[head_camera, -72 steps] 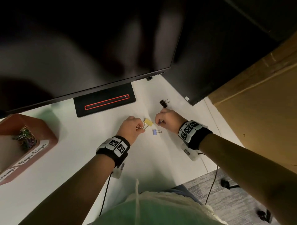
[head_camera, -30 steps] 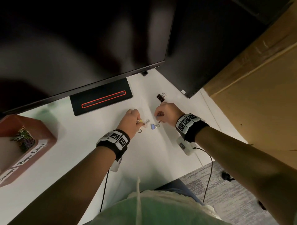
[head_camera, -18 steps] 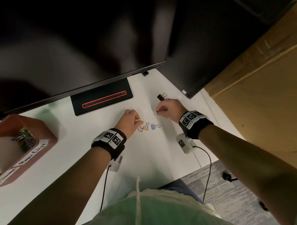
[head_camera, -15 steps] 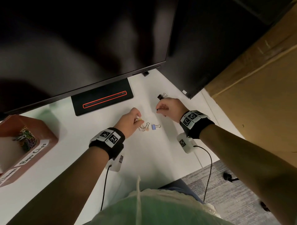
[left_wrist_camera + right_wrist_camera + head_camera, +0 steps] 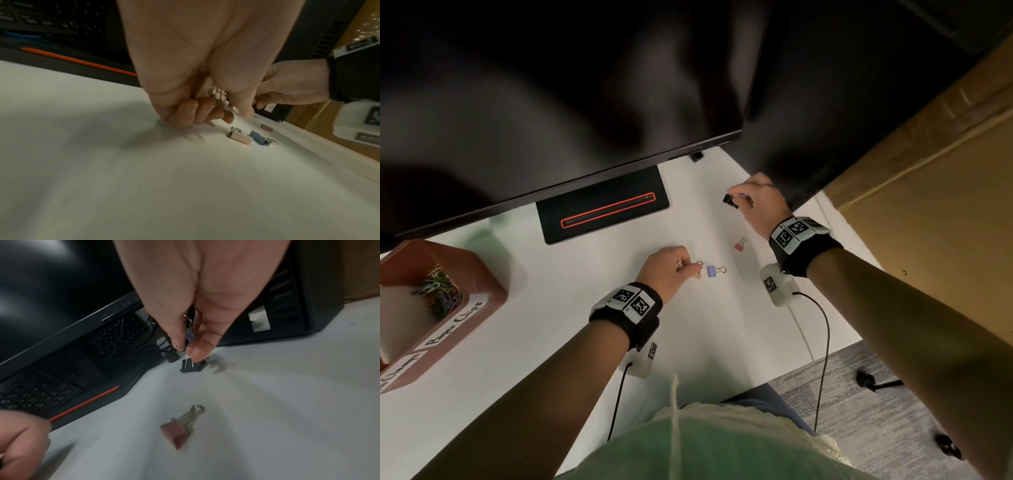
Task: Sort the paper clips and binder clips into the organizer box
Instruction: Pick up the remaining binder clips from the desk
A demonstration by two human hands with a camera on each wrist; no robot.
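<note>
My right hand (image 5: 739,201) (image 5: 186,350) is at the back of the white desk (image 5: 585,308), pinching the wire handle of a black binder clip (image 5: 730,200) (image 5: 192,365) that touches the desk; other clips sit in its palm. My left hand (image 5: 685,269) (image 5: 226,112) is curled round several binder clips, whose metal handles show. Just right of it lie a beige binder clip (image 5: 698,273) (image 5: 239,138) and a blue binder clip (image 5: 712,271) (image 5: 259,139). A red binder clip (image 5: 739,245) (image 5: 179,433) lies between the hands. The brown organizer box (image 5: 479,301) stands far left, with coloured paper clips (image 5: 438,291) in one compartment.
A dark monitor (image 5: 551,102) overhangs the desk, its stand base (image 5: 602,214) marked with a red line. A second dark screen (image 5: 842,102) stands at the right, close behind my right hand. A keyboard and cables (image 5: 123,345) lie under the monitor. The desk's right edge borders a cardboard box (image 5: 928,222).
My right hand has moved back and right to the black binder clip and taken its handle. The red clip now lies uncovered. My left hand has shifted slightly left, still holding clips.
</note>
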